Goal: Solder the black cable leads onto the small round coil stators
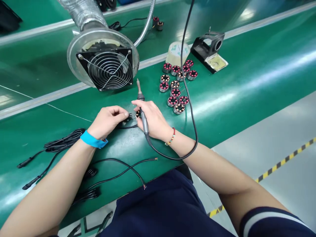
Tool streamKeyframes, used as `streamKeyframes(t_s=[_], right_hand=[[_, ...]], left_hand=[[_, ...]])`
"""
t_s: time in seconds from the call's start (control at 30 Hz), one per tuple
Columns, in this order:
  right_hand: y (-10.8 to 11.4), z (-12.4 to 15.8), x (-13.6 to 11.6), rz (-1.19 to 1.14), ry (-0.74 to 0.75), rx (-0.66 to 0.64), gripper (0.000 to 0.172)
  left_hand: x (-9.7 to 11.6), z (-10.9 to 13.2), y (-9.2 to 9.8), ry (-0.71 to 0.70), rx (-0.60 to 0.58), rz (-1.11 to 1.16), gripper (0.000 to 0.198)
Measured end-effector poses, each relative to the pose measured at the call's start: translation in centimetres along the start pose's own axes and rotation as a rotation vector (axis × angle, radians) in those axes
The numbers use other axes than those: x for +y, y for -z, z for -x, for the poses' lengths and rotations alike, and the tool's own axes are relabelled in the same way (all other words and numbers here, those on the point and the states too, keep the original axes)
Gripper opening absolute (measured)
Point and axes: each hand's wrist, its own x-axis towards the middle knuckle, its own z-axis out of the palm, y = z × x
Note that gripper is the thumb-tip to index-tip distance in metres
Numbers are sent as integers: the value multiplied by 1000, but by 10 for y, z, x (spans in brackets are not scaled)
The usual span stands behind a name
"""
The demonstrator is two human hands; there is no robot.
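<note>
Quickly, left to right, fan as landmark. Black cable bundle [64,141] lies down-left of the fan, coiled, presumably to keep spare lengths tidy. Left hand [106,119] is below the fan: thumb and index pinched on a dark wire end [130,115], likely for fine control. Fan [113,73] itself has its grille toward the hands, probably to pull fumes. Loose cables [129,168] cross well below it, near the bench edge, bare ends exposed. Small ring part [137,114] sits below-right of the fan, between the hands; can't tell if any finger touches it. Right hand [153,120], also below-right, is closed around the soldering iron [144,121], tip up beside the fan's lower right corner, seemingly angled to keep heat off the fingers. Other ring parts [175,84] cluster right of the fan, likely for easy reach, with a tape roll [178,54] behind. Iron stand [208,46] with yellow sponge [216,62]: farthest right of the fan, likely parked off the working spot.
</note>
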Motion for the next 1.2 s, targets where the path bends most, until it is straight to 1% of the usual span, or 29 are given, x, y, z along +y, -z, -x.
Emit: streamKeyframes(t_s=[0.17,0.33,0.5,0.6,0.7,0.8,0.87,0.93,1.03,1.1,1.2], right_hand=[[-3,-2,4,3,48,8,52],[-7,-6,3,60,70,18,43],[-6,-8,-3,79,12,26,38],[-8,-9,-6,27,-51,69,37],[-11,-10,-5,3,-68,102,36],[-11,-9,-3,-14,-56,125,37],[-8,-7,-2,-23,-58,148,39],[-5,-4,-1,-23,-63,163,43],[-1,0,-2,-6,-50,134,49],[2,2,-3,13,-40,98,49],[6,2,-1,37,-46,71,45]], left_hand=[[0,-4,-6,-21,5,-92,20],[-6,-8,-3,-73,7,-110,27],[-8,-8,4,-140,-90,-158,35],[-5,-3,3,-232,-140,-214,28],[-3,2,-4,-323,-141,-265,21],[-3,4,-7,-363,-81,-267,23],[-4,3,-3,-367,0,-234,23],[-5,0,6,-350,113,-175,26],[-2,-5,23,-288,274,-48,40],[2,-8,33,-245,344,38,48],[12,-11,45,-197,394,119,50]])
